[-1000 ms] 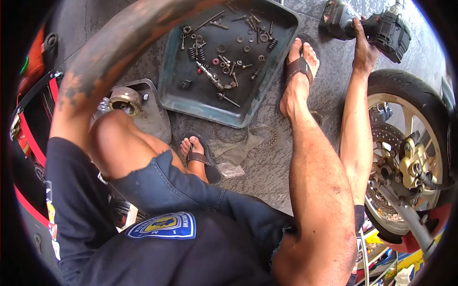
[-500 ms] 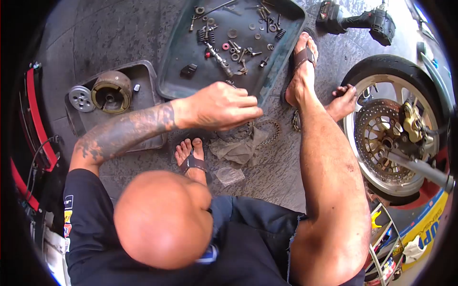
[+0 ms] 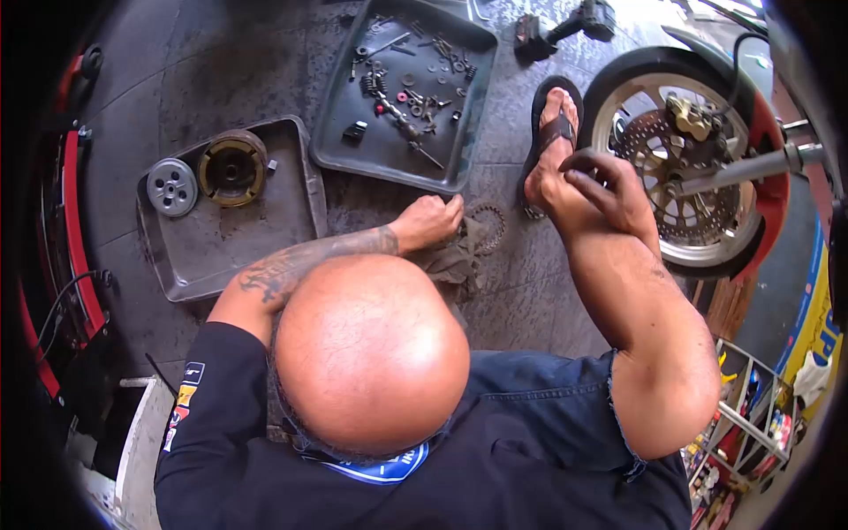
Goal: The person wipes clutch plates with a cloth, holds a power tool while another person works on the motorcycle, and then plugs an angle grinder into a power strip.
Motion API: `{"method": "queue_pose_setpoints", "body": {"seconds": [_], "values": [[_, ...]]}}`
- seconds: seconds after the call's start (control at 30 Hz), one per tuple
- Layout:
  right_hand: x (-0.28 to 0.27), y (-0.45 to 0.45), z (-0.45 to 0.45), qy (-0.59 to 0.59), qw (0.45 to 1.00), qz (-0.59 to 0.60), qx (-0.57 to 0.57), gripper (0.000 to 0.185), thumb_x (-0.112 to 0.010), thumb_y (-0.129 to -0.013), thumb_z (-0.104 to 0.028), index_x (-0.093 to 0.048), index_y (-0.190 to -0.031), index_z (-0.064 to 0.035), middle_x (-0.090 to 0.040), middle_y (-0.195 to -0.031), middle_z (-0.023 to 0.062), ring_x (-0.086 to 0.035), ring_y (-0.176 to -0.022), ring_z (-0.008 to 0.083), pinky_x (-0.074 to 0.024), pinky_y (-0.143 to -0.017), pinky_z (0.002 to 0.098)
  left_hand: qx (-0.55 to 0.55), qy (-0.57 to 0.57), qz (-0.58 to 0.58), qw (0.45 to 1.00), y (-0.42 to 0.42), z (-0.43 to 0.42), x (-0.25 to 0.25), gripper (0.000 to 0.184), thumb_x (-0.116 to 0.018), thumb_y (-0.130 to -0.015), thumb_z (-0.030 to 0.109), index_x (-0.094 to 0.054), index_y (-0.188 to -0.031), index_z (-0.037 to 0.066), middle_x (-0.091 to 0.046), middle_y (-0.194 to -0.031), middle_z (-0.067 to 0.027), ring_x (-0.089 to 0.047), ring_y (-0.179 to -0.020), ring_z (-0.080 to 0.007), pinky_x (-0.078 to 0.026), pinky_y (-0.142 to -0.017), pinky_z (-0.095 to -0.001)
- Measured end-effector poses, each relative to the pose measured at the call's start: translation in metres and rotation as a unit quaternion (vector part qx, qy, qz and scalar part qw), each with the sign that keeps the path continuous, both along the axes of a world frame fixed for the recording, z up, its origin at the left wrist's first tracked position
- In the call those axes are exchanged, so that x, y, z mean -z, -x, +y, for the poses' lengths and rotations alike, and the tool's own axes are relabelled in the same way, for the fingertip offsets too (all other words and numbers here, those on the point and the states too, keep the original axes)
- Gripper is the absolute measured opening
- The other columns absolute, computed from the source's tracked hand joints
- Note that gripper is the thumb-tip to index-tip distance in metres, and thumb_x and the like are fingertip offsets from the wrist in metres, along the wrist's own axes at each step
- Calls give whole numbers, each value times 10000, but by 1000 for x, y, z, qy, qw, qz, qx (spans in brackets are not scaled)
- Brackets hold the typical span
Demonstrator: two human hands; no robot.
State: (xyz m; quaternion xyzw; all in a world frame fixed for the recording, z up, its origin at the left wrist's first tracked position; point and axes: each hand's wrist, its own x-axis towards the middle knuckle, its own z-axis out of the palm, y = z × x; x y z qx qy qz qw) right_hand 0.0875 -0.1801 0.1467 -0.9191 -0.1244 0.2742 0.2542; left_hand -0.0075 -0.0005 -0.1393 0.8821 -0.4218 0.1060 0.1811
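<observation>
My left hand [image 3: 428, 221], on the tattooed arm, is closed just above a grey rag [image 3: 455, 263] on the floor. Whatever its fingers hold, if anything, is too small or hidden. My right hand [image 3: 614, 190] hangs over my ankle, fingers bent with a gap between them and nothing visible in them. A toothed ring [image 3: 495, 231] lies partly under the rag. Beyond my left hand, the dark tray [image 3: 389, 174] holds several bolts, washers and springs. To the left, a second tray [image 3: 190, 287] carries a round drum [image 3: 231, 168] and a silver disc [image 3: 172, 187].
A cordless drill [image 3: 565, 28] lies on the floor at the top. At right stands a motorcycle wheel [image 3: 609, 84] with brake disc and fork. A rack of small items [image 3: 751, 411] is at lower right. Red bodywork [image 3: 78, 221] runs along the left edge.
My right hand has let go of the drill and come back beside my ankle. My left hand has come into view and moved down towards the rag. The view has shifted.
</observation>
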Motion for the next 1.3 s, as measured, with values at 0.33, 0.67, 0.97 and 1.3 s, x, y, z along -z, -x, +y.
{"method": "queue_pose_setpoints", "body": {"seconds": [0.33, 0.67, 0.97, 1.3], "values": [[68, 101, -62, 88, 993, 68, 30, 223, -643, -862, -204, -653, -976, -13, -649, -877, 169, -631, -827, 310, -489, -774, 376, -9, -51, -12, 999, -4, -21, 16, 118, -567, -782, 155, -613, -706, 77, -524, -714, -43, -571, -528, -138, -421, -418, -281], [241, 46, -172, 317, 862, -128, 375, 588, -722, -775, -391, -553, -1216, -43, -572, -1200, 216, -551, -1113, 392, -458, -927, 444, 10, -39, -52, 998, 8, 20, -21, 87, -540, -804, 196, -565, -811, 113, -535, -741, -25, -577, -567, -130, -405, -499, -267], [270, 24, -183, 273, 913, -133, 274, 448, -723, -697, -284, -625, -1015, 15, -661, -1015, 233, -628, -984, 374, -490, -871, 443, -32, 59, 18, 998, 7, 30, -44, 116, -583, -768, 188, -564, -857, 116, -523, -755, -4, -582, -651, -130, -417, -562, -281], [178, -70, -118, -44, 974, -202, 92, 303, -622, -761, -74, -571, -1052, -6, -590, -724, 80, -560, -611, 117, -499, -567, 307, -195, 250, 217, 924, 9, 61, -71, 270, -705, -706, 87, -621, -961, 61, -655, -935, -74, -653, -827, -256, -528, -749, -345]]}}
